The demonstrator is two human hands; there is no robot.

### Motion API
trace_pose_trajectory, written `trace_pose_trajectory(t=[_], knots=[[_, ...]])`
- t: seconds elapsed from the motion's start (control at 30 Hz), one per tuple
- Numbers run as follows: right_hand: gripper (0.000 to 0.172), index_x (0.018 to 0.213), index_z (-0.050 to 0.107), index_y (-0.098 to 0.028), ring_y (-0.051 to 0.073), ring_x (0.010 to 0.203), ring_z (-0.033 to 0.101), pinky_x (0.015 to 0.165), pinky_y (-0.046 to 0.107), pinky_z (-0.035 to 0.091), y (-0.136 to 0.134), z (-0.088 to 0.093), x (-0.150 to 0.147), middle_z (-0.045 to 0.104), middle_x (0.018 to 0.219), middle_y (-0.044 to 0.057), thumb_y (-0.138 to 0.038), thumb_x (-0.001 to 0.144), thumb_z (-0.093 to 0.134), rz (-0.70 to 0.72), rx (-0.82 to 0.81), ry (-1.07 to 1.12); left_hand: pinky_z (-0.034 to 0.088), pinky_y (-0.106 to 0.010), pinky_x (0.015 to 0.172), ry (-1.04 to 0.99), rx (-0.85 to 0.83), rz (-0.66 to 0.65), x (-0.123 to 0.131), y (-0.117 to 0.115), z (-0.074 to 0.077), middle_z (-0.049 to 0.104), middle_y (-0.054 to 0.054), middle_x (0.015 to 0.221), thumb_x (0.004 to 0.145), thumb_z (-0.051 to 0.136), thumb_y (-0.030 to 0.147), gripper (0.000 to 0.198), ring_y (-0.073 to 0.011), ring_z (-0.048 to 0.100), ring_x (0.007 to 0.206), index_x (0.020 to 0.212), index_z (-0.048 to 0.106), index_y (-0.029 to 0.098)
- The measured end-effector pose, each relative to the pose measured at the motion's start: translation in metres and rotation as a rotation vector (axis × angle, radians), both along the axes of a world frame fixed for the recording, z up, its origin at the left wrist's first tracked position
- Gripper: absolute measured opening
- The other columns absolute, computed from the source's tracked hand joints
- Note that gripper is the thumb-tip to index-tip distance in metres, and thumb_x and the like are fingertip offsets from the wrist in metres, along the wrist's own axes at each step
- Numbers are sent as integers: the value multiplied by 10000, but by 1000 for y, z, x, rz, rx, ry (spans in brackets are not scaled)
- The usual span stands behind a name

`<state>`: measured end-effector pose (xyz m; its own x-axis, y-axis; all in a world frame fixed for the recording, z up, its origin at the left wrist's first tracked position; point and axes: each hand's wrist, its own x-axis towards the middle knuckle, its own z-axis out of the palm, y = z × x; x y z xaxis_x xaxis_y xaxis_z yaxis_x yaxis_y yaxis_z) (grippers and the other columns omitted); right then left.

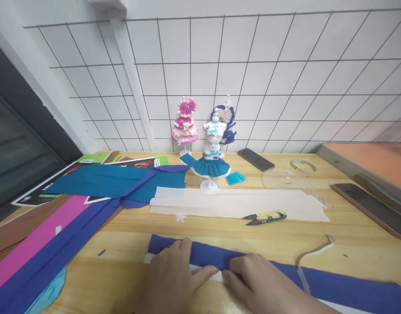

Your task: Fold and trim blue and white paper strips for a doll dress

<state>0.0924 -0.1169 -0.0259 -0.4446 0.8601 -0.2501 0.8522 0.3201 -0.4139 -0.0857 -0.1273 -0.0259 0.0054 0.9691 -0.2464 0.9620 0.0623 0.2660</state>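
Observation:
A dark blue strip [213, 255] of thin paper or cloth lies along the front of the table, a white band [200, 269] running on its near edge. My left hand [174, 274] presses down on its left end, thumb stretched out along the band. Beside it, my right hand [253, 279] has its fingers curled and pinches the strip's near edge with the thumb; the fingertips are partly hidden. A narrow whitish ribbon [313, 253] lies across the strip to the right. Beyond my hands rest yellow-green thread snips [266, 217], their blades pointing left, partly on a pale strip [226, 200].
A small dress form [214, 137] in a teal skirt [212, 167] stands at the back, with pink [185, 126] and blue [229, 126] decorated forms behind. Teal strips [99, 179] and a pink strip [46, 237] lie left. Phones [373, 207] and an orange-topped box [373, 170] sit right.

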Motion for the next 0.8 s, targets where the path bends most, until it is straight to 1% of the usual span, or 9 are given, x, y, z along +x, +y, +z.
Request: trace_pose_trajectory(t=[0.2,0.5,0.57,0.7,0.77,0.8], knots=[[318,545,571,-183,121,481,536,451,224,249,0,0,-1,636,543,24,-242,812,408,4,17,-35,395,-359,662,14,-3,3,2,1,2,643,-72,851,738,546,491,327,-290,597,834,855,560,186],[320,542,594,-179,127,469,544,443,228,248,-1,1,-6,638,531,35,-217,804,415,17,58,-96,389,-358,666,60,25,41,7,-1,-4,640,-78,862,724,556,467,310,-293,593,836,856,557,186],[304,552,600,-184,128,472,551,442,225,253,-3,5,-3,642,536,29,-222,802,431,19,25,-96,389,-356,665,61,28,39,7,-2,-4,638,-77,862,726,557,463,306,-291,592,838,854,557,185],[317,574,596,-194,132,482,559,425,218,261,-7,19,10,635,547,15,-256,835,427,17,-51,-94,401,-362,658,66,45,26,6,-3,-5,635,-75,851,732,566,465,305,-295,592,830,854,559,185],[318,593,589,-203,126,483,555,414,209,273,-10,21,18,618,555,4,-254,850,410,55,-72,-59,407,-366,660,86,69,-10,7,-4,-6,633,-75,843,747,566,450,284,-296,589,828,847,562,185],[305,612,590,-211,123,491,556,419,203,288,-11,19,22,611,578,2,-252,852,406,86,-64,-29,409,-369,668,97,81,-47,8,-4,-7,631,-73,842,760,563,427,254,-294,586,833,841,564,186]])
